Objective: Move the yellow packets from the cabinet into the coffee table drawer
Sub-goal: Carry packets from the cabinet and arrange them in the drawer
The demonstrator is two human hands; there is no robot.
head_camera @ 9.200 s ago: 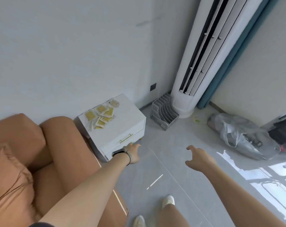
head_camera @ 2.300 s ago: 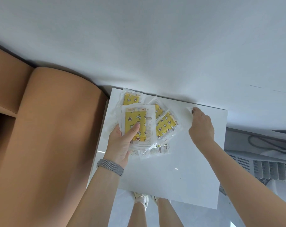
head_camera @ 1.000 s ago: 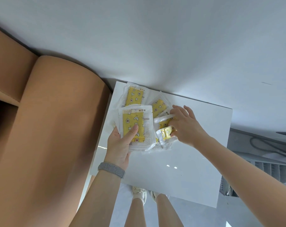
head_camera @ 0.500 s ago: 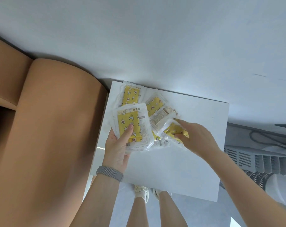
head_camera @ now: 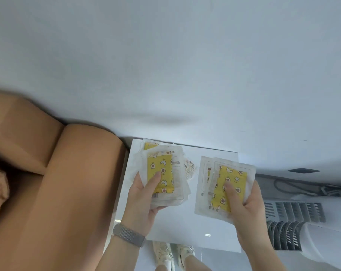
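Observation:
I look straight down on the white cabinet against the wall. My left hand grips a stack of yellow packets in clear wrappers, thumb pressed on the top one, above the cabinet's left side. My right hand grips two more yellow packets, thumb on the upper one, over the cabinet's right side. Behind the left stack a packet still lies on the top. The coffee table drawer is not in view.
A tan sofa arm butts against the cabinet's left edge. A grey slotted file rack and a white appliance base stand on the floor to the right. My feet in pale shoes are below the cabinet's front edge.
My right hand has lifted packets off the pile and drawn them to the right, away from the left hand's stack. The pile on the cabinet has shrunk. The view has shifted.

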